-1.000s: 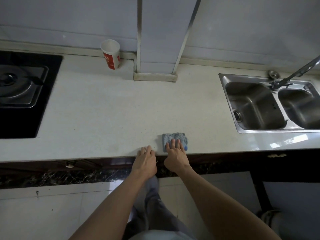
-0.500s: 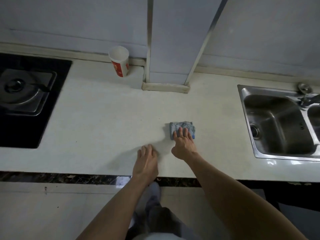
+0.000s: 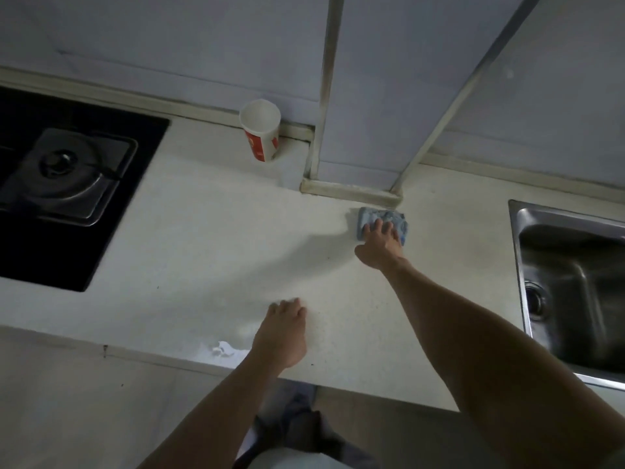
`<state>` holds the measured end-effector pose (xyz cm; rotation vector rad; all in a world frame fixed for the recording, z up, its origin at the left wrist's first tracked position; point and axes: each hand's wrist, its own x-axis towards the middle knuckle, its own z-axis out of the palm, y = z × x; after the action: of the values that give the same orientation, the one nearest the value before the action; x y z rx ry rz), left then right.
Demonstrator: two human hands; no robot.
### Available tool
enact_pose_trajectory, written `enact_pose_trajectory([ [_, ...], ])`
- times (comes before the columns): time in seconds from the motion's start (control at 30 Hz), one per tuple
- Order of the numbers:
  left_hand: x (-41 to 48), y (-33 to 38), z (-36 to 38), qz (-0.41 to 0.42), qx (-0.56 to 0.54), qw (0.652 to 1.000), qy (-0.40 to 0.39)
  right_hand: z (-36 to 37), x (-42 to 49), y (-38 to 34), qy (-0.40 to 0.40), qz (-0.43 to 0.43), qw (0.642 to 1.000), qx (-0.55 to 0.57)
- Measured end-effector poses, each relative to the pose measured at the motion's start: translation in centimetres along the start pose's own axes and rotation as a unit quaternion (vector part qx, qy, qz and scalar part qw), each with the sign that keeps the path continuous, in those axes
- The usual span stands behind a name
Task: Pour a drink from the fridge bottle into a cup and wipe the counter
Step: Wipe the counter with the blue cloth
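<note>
- My right hand (image 3: 380,243) lies palm-down with fingers (image 3: 378,227) spread flat on a blue cleaning cloth (image 3: 382,220), pressing it onto the desk (image 3: 203,238); the arm is stretched far forward.
- The cloth is bunched and sits at the back of the desk, just beside the base of a boxed wall column (image 3: 351,191), not clearly touching it.
- My left hand (image 3: 282,333) rests flat near the front edge of the desk, fingers close together, holding nothing.
- The two hands are well apart, the left nearer to me and further left.
- A small bright patch (image 3: 223,348) shows on the desk beside my left hand; I cannot tell whether it is liquid or glare.
- A paper cup (image 3: 260,130), white with a red band, stands upright at the back of the desk, against the wall and left of the column; its contents cannot be made out.
- A black gas hob (image 3: 67,177) with one burner is set into the desk at far left.
- A stainless steel sink (image 3: 575,282) is set in at far right, well apart from the cloth.
</note>
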<state>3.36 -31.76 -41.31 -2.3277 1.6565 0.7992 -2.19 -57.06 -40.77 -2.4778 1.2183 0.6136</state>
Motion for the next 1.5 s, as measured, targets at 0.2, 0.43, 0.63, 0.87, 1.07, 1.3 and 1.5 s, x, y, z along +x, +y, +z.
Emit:
enact_pose_trajectory([
  [0.2, -0.3, 0.1, -0.5, -0.001, -0.005, 1.000, 0.001, -0.6, 2.0, -5.0, 0.004, 0.021, 0.998, 0.052],
  [0.43, 0.2, 0.2, -0.5, -0.013, 0.032, 0.999, 0.002, 0.3, 1.6, -11.0, -0.010, -0.072, 0.997, 0.029],
  [0.63, 0.2, 0.1, -0.1, -0.014, 0.060, 0.998, -0.002, 1.5, 1.2, -14.4, -0.008, -0.159, 0.986, -0.039],
  [0.87, 0.2, -0.2, -0.2, 0.001, 0.076, 0.997, -0.004, 1.5, 0.5, -10.7, 0.094, -0.198, 0.973, -0.066],
  [1.07, -0.3, -0.7, -0.4, 0.030, 0.036, 0.999, 0.019, 1.7, -0.4, -4.5, 0.096, -0.071, 0.991, -0.062],
  [1.3, -1.5, -1.3, 0.5, 0.068, 0.045, 0.995, 0.056, 3.7, -4.1, -1.7, 0.016, 0.081, 0.996, 0.019],
  [1.5, -6.1, -4.1, 2.1, 0.095, 0.058, 0.992, 0.066, 6.4, -8.9, -7.7, 0.004, 0.064, 0.997, 0.030],
])
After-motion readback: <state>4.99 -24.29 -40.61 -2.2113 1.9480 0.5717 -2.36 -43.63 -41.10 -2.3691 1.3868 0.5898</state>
